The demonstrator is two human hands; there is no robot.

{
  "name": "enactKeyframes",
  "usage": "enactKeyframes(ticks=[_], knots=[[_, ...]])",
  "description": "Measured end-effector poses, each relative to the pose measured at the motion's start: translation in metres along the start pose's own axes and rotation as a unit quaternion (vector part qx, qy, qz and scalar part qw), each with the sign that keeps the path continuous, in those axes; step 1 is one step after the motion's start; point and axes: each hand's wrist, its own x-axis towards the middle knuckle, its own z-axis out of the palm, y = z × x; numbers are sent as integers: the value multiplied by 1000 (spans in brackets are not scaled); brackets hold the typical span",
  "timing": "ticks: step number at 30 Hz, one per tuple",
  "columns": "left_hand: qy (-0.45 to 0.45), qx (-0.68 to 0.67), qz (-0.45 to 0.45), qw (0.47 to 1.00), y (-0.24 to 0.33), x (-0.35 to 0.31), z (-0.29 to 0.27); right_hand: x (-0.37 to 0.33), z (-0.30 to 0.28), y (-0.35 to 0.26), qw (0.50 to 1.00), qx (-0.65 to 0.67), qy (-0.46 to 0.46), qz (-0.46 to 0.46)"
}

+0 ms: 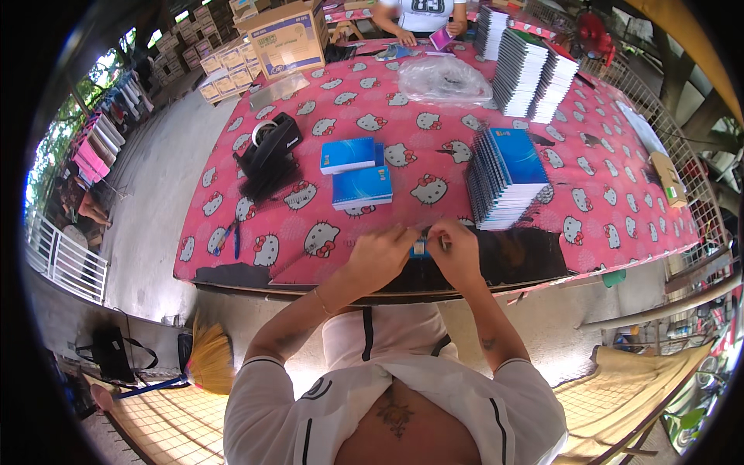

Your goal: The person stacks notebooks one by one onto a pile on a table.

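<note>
At the table's near edge my left hand (381,254) and my right hand (457,252) are close together, fingers closed in a pinch. Between them shows a small part of a blue notebook (419,249); the hands cover most of it, so how it lies is hard to tell. Just beyond are small stacks of blue notebooks (362,186), lying flat. To the right of these rises a tall stack of spiral-bound blue notebooks (508,178), close to my right hand.
A black tape dispenser (267,147) and a blue pen-like tool (236,240) are on the left. Farther back are clear plastic wrap (446,80), tall notebook stacks (521,74) and a carton (285,43). Across the table (434,124), another person (422,19) handles a purple item.
</note>
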Motion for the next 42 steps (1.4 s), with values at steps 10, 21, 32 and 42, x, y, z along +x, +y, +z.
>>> enactKeyframes(ticks=[10, 21, 32, 42], knots=[[293, -105, 252, 916, 8, 187, -10, 35, -130, -13, 950, -86, 292, -72], [44, -233, 228, 944, 0, 194, 57, 49, -140, 57, 981, 66, 176, 44], [4, -26, -16, 1000, -107, 65, -5, 2, -145, 6, 935, -20, 336, -107], [12, 13, 25, 1000, -104, -6, -2, 21, 3, -17, 985, 113, 70, -115]])
